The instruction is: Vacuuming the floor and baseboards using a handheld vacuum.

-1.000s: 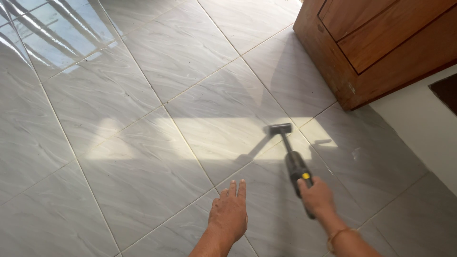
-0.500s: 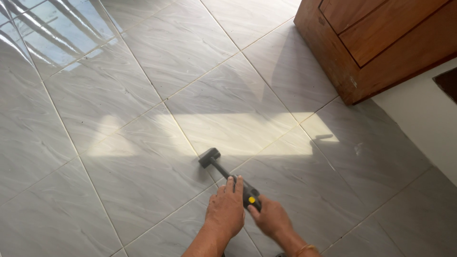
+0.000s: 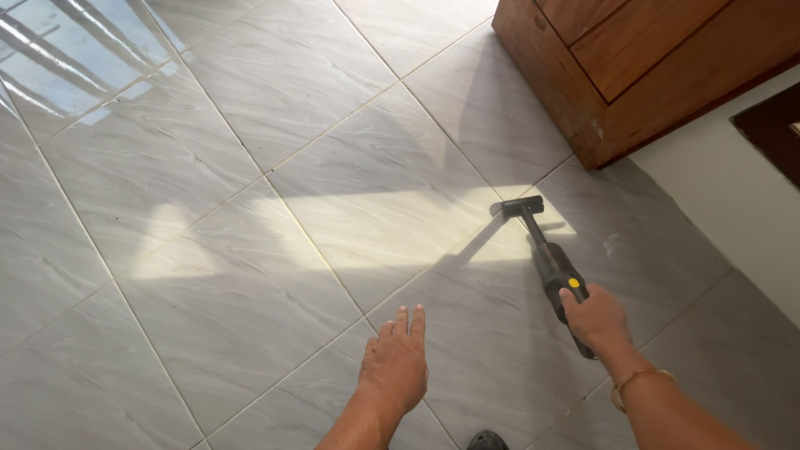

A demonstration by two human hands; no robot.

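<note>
Left hand [image 3: 396, 364] is held palm down, fingers extended and pressed together, thumb tucked alongside; nothing is grasped. Left forearm is seen rising from the lower edge. Right hand [image 3: 595, 318] is closed in a fist-like grip, knuckles up. Right forearm is extended forward from the lower right corner.

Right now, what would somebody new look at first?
Probably the black handheld cleaning tool with a yellow button, gripped by the right hand, its head in a sunlit patch on the shiny grey tiled floor. The left hand hangs open, empty, at lower centre. A brown wooden cabinet fills the top right corner.
</note>
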